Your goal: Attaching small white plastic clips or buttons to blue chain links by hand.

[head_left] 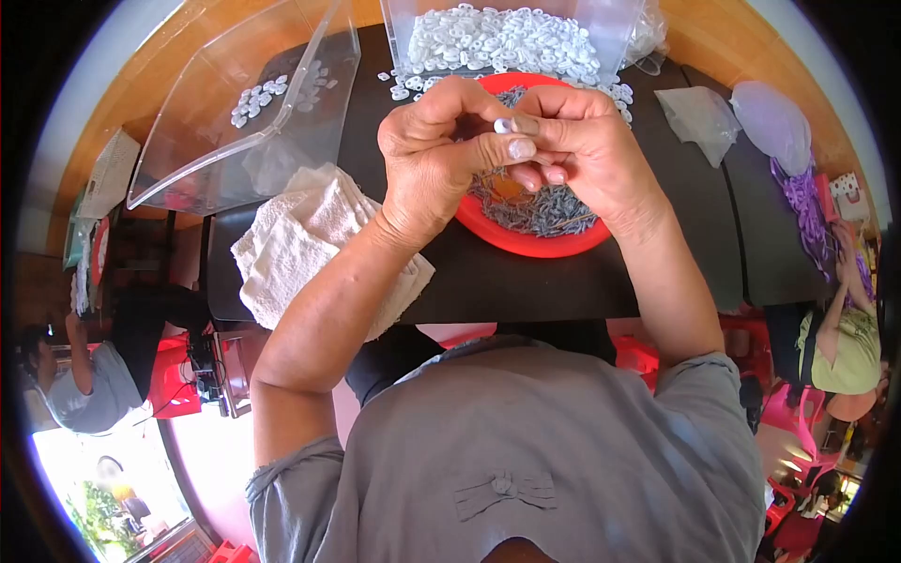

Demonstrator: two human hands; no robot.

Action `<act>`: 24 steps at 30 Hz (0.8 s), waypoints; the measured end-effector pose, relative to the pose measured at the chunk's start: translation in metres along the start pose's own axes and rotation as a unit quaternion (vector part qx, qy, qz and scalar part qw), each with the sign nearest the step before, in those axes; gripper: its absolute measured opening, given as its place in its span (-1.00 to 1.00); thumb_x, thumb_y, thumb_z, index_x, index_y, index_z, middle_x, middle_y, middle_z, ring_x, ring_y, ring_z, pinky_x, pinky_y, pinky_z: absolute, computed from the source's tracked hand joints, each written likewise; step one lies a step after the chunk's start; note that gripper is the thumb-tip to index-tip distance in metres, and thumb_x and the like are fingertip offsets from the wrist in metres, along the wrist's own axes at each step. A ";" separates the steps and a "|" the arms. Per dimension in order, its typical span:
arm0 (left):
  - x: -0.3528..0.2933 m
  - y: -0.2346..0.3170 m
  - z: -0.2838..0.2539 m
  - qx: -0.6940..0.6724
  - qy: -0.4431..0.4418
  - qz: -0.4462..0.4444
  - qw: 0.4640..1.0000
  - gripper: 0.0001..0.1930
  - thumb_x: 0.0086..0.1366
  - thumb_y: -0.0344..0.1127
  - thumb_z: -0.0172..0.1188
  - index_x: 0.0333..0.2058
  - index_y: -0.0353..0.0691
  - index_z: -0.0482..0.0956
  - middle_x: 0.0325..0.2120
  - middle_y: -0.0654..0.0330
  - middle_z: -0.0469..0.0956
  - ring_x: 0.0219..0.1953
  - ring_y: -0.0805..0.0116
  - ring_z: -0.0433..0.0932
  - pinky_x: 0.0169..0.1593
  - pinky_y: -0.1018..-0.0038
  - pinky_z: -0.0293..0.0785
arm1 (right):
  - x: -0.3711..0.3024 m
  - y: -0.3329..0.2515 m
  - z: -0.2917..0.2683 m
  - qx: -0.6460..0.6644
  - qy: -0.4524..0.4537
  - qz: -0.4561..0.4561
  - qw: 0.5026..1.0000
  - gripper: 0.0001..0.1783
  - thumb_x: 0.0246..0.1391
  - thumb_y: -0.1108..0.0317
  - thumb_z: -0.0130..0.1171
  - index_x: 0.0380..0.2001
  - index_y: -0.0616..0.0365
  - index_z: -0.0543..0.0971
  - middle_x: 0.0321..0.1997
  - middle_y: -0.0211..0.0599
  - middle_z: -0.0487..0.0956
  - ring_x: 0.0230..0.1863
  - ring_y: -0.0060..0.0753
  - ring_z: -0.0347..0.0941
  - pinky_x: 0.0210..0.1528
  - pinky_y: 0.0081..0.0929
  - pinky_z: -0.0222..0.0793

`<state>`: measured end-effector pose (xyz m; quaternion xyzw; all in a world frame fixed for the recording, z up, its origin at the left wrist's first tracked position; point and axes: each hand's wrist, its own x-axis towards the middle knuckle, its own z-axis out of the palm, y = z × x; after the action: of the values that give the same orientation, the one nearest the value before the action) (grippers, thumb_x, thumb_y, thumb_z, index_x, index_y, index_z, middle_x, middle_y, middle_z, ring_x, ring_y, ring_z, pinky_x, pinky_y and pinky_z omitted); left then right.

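My left hand [427, 155] is closed in a pinch, thumb and forefinger on a small white plastic piece [501, 125]. My right hand [601, 150] meets it from the other side, its fingertips also closed at the piece. Something greyish shows beside it, too small to make out. Both hands are raised over a red basin [535, 247], which holds many small, thin grey pieces [549, 214]. My hands partly cover the basin.
Beyond the basin, a clear bin holds a heap of white oval pieces with holes [502, 42]; some lie loose [404, 92]. A clear plastic box [188, 155] and white cloth [291, 235] are at left. Plastic bags [699, 122] and purple strands [798, 206] lie right. People sit on both sides.
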<state>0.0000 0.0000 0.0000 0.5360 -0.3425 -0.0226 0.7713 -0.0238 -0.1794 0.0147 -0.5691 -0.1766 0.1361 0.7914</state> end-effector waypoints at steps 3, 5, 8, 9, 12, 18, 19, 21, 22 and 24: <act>0.002 -0.002 0.003 -0.022 0.016 0.007 1.000 -0.83 0.07 -0.68 0.28 -0.38 -0.39 0.50 -0.47 0.12 0.57 -0.46 0.31 0.63 -0.35 0.45 0.63 | 0.000 -0.003 0.003 -0.052 0.059 -0.005 0.997 -0.76 0.20 0.28 0.13 -0.29 0.30 0.57 -0.53 -0.39 0.53 -0.62 -0.58 0.43 -0.63 -0.78 0.16; 0.004 -0.005 0.007 -0.035 0.037 0.013 0.999 -0.81 0.05 -0.70 0.29 -0.36 -0.39 0.50 -0.47 0.12 0.56 -0.45 0.31 0.63 -0.34 0.44 0.63 | -0.001 -0.011 0.003 -0.071 0.094 -0.011 0.993 -0.76 0.19 0.29 0.13 -0.32 0.30 0.58 -0.53 -0.40 0.53 -0.61 -0.60 0.43 -0.61 -0.76 0.19; 0.003 -0.004 0.007 -0.028 0.019 0.035 0.999 -0.79 0.05 -0.71 0.29 -0.34 -0.40 0.50 -0.48 0.13 0.56 -0.45 0.32 0.63 -0.34 0.45 0.63 | -0.004 -0.013 0.007 -0.082 0.108 -0.013 0.991 -0.77 0.20 0.30 0.13 -0.34 0.29 0.59 -0.53 -0.41 0.53 -0.62 -0.62 0.42 -0.59 -0.75 0.18; 0.003 -0.004 0.008 -0.027 0.019 0.035 0.999 -0.79 0.05 -0.71 0.29 -0.34 -0.40 0.50 -0.48 0.13 0.56 -0.45 0.32 0.63 -0.34 0.45 0.63 | -0.004 -0.013 0.007 -0.082 0.108 -0.014 0.991 -0.77 0.20 0.30 0.13 -0.34 0.29 0.59 -0.53 -0.41 0.53 -0.62 -0.62 0.42 -0.59 -0.75 0.18; 0.001 -0.003 0.007 -0.009 0.020 0.030 0.999 -0.80 0.06 -0.70 0.28 -0.33 -0.40 0.50 -0.48 0.14 0.56 -0.44 0.33 0.63 -0.33 0.46 0.62 | -0.004 -0.012 0.006 -0.103 0.114 -0.015 0.988 -0.78 0.19 0.31 0.13 -0.35 0.28 0.59 -0.53 -0.41 0.52 -0.60 -0.62 0.42 -0.58 -0.75 0.16; 0.010 0.037 -0.001 0.171 0.187 0.120 0.960 -0.86 0.07 -0.62 0.32 -0.39 -0.33 0.55 -0.56 0.21 0.56 -0.53 0.45 0.55 -0.45 0.59 0.48 | 0.007 0.005 -0.017 -0.532 0.122 -0.035 0.837 -0.81 0.11 0.28 0.22 -0.35 0.20 0.58 -0.53 -0.43 0.52 -0.49 -0.56 0.44 -0.44 -0.53 0.28; 0.014 0.054 -0.005 0.155 0.206 0.153 0.954 -0.88 0.07 -0.58 0.32 -0.41 -0.30 0.57 -0.58 0.20 0.57 -0.57 0.44 0.53 -0.47 0.60 0.45 | 0.005 0.008 -0.017 -0.527 0.121 -0.034 0.840 -0.81 0.11 0.28 0.22 -0.35 0.20 0.58 -0.53 -0.43 0.52 -0.49 -0.56 0.44 -0.44 -0.53 0.28; 0.020 0.084 -0.029 0.378 0.277 0.200 0.861 -0.88 0.11 -0.50 0.34 -0.35 -0.34 0.62 -0.54 0.27 0.57 -0.59 0.58 0.47 -0.49 0.66 0.39 | 0.004 0.013 -0.012 -0.697 0.124 -0.024 0.706 -0.79 -0.01 0.30 0.28 -0.33 0.16 0.57 -0.50 -0.31 0.55 -0.43 -0.35 0.47 -0.35 -0.36 0.34; 0.030 0.101 -0.029 0.441 0.298 0.139 0.835 -0.85 0.03 -0.51 0.35 -0.38 -0.30 0.60 -0.56 0.25 0.53 -0.56 0.51 0.43 -0.46 0.59 0.38 | 0.004 0.021 -0.019 -0.722 0.116 -0.044 0.681 -0.78 -0.09 0.31 0.29 -0.34 0.12 0.57 -0.48 -0.24 0.54 -0.39 -0.20 0.47 -0.30 -0.29 0.34; 0.045 0.115 -0.050 0.575 0.285 0.058 0.764 -0.80 -0.08 -0.57 0.35 -0.42 -0.33 0.56 -0.58 0.26 0.48 -0.54 0.48 0.38 -0.44 0.56 0.35 | 0.010 0.025 -0.026 -0.736 0.086 -0.016 0.671 -0.79 -0.09 0.32 0.29 -0.35 0.13 0.56 -0.48 -0.24 0.54 -0.37 -0.19 0.48 -0.29 -0.28 0.34</act>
<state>0.0239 0.0708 0.1101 0.8400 -0.0857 0.3775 0.3801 -0.0037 -0.1898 -0.0157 -0.9735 -0.1596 -0.0999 0.1299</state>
